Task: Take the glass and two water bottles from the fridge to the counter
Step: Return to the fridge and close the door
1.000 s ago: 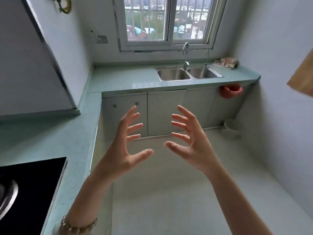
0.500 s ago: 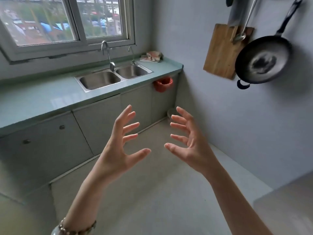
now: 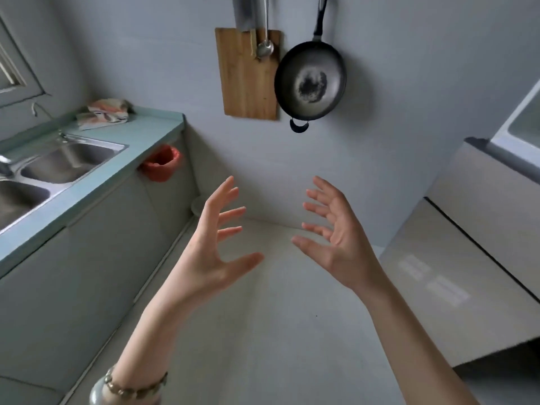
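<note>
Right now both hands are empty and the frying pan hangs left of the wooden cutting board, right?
Nearly. The head view shows the frying pan hanging right of the wooden cutting board, not left. The left hand and right hand are empty.

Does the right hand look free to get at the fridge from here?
Probably yes: the right hand is empty and open, and nothing stands between it and the fridge to its right, whose doors look closed.

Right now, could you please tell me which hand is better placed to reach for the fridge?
Probably the right. Both hands are open and empty, but the right hand is nearer the fridge at the right of the view, while the left hand is on the sink side.
</note>
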Motion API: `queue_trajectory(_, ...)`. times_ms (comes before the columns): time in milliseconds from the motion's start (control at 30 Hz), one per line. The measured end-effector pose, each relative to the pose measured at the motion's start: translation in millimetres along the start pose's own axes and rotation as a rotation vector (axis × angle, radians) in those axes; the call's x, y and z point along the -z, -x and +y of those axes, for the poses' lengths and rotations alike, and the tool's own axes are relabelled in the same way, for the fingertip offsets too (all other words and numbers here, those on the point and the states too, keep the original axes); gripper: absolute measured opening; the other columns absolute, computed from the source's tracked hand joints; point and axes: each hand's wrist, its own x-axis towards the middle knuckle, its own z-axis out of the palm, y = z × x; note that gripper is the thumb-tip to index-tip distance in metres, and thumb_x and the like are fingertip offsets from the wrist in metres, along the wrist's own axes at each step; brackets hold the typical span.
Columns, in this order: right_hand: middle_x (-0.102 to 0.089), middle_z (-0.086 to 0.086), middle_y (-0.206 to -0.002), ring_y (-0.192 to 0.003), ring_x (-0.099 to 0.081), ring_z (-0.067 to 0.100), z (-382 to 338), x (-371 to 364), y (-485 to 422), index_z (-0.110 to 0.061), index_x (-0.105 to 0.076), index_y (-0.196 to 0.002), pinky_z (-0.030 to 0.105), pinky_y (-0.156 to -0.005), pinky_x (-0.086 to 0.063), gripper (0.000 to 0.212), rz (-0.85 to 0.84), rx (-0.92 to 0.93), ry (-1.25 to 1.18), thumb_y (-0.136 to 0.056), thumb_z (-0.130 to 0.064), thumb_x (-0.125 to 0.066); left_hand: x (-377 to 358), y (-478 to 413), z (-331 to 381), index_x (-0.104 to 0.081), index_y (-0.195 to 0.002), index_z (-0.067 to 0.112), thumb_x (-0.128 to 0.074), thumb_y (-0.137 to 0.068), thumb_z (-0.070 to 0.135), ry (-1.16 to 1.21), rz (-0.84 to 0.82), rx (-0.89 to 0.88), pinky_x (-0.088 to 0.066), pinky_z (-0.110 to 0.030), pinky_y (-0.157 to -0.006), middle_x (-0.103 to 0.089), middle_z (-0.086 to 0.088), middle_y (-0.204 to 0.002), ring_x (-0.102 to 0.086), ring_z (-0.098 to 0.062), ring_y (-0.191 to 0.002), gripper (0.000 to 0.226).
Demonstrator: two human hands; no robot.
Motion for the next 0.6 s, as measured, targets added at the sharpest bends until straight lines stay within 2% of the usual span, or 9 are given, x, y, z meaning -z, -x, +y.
queue_trajectory(100,-0.045,-0.011,-0.138,-0.125,-0.049,0.002,4,5,2,-0.036,-0.033,-0.141,0.031,-0.099,-0.048,0.085,0.117,-0.047,0.032,-0.076,-0.001,-0.077,-2,-25,-13,-0.017,-0.148,0.046,-0.076,-0.069,0.035,0.039,-0.108,-0.035,-0.046,-0.032,-0.1,-0.033,0.018,-0.15,-0.047,-0.01,-0.132,0.099)
queue_trajectory(267,-0.047,-0.016,-0.137,-0.124,-0.049,0.0,9,34,10,-0.044,-0.035,-0.138,0.027,-0.097,-0.048,0.082,0.326,-0.117,0.111,-0.072,-0.016,-0.075,-33,-73,-25,-0.017,-0.149,0.042,-0.076,-0.069,0.037,0.137,-0.284,-0.081,-0.047,-0.029,-0.099,-0.034,0.018,-0.15,-0.047,-0.005,-0.131,0.1)
queue_trajectory(433,-0.048,-0.016,-0.137,-0.124,-0.05,0.001,16,81,17,-0.042,-0.036,-0.139,0.025,-0.094,-0.049,0.082,0.516,-0.155,0.191,-0.071,-0.017,-0.075,-95,-127,-26,-0.016,-0.149,0.041,-0.078,-0.071,0.032,0.233,-0.45,-0.159,-0.047,-0.025,-0.099,-0.033,0.016,-0.15,-0.048,-0.005,-0.129,0.1)
queue_trajectory(600,-0.048,-0.015,-0.137,-0.124,-0.049,0.001,27,132,16,-0.037,-0.035,-0.141,0.028,-0.097,-0.048,0.082,0.657,-0.168,0.251,-0.073,-0.016,-0.074,-164,-175,-24,-0.015,-0.149,0.041,-0.077,-0.072,0.024,0.283,-0.579,-0.243,-0.047,-0.027,-0.099,-0.032,0.014,-0.15,-0.048,-0.005,-0.129,0.1)
